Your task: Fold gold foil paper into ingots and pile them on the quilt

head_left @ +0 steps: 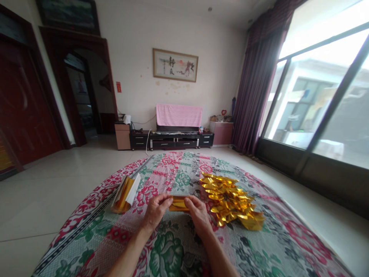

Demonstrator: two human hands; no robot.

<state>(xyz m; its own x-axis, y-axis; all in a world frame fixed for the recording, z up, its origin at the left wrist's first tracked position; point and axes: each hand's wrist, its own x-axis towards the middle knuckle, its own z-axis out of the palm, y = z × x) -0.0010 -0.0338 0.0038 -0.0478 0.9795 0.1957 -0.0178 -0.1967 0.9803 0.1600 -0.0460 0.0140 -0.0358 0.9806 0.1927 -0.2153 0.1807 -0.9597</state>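
Observation:
A small gold foil sheet [179, 204], bent along its length, is held level between my two hands over the table. My left hand [156, 209] pinches its left end between thumb and fingers. At its right end, my right hand [198, 211] grips it the same way. To the right lies a row of folded gold foil pieces [230, 198], overlapping one another with pointed ends. On the left rests a curled stack of gold foil sheets [124, 196] with white showing along its side.
A floral cloth [170, 250] covers the round table under my hands. Beyond it stand a low black TV cabinet [174, 143] and a screen under a pink cover [179, 114]. A purple curtain [253, 84] and large windows are on the right, doorways on the left.

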